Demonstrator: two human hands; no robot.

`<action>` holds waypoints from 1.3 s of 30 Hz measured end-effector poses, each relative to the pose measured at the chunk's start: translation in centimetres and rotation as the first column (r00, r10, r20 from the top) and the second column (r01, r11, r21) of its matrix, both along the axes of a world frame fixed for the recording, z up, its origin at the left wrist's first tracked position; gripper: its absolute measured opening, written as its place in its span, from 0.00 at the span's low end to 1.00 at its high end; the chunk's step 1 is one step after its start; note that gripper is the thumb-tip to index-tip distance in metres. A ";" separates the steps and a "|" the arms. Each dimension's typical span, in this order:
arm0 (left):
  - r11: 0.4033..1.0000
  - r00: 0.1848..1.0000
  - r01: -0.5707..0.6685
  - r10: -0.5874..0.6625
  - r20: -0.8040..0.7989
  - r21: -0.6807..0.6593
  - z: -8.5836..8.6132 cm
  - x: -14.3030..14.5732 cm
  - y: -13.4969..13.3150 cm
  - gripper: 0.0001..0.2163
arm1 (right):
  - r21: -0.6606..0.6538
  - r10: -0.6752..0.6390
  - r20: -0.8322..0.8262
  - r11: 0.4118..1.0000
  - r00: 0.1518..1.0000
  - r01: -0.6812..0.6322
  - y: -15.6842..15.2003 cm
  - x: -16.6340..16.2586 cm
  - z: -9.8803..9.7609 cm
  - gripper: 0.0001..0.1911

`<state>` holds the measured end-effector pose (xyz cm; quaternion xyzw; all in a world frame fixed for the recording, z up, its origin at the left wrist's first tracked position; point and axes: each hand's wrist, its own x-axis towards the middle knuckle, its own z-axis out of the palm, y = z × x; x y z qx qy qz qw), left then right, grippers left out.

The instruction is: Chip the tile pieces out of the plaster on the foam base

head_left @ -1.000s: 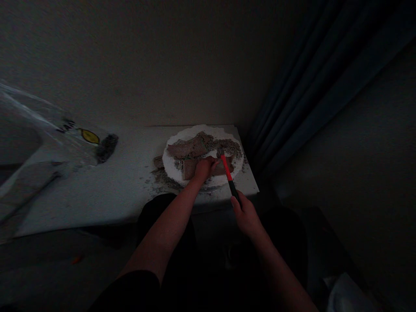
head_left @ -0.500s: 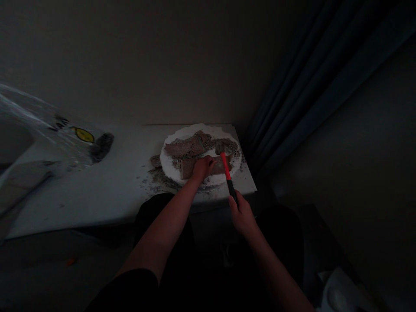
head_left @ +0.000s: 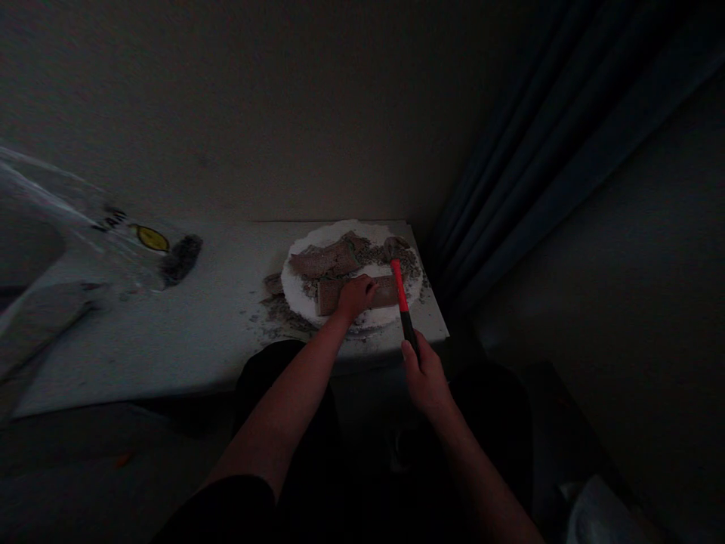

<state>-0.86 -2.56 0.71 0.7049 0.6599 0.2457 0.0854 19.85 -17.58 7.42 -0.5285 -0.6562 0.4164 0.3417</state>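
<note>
Head view, hammer (head_left: 399, 287) shifted right, left hand (head_left: 354, 296) unmoved

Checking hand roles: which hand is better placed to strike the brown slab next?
Probably the right hand: it grips the red-and-black-handled hammer, whose head sits over the white round board. The left hand only holds the flat brown slab.

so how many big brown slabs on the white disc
2: back slab at the rear left of the white disc, front slab under the left hand. Rubble and dim light may hide more.
</note>
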 end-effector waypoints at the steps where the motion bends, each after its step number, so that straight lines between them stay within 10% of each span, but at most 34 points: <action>1: 1.000 1.000 -0.001 0.001 -0.003 0.004 0.0 0.0 0.0 0.15 | 0.002 0.000 -0.002 1.000 1.000 0.000 0.0 0.0 -0.1 0.21; 39: 1.000 1.000 -0.015 0.014 -0.018 -0.008 0.1 0.2 -0.1 0.14 | -0.013 0.005 -0.033 1.000 0.999 -0.006 0.0 -0.2 -0.6 0.21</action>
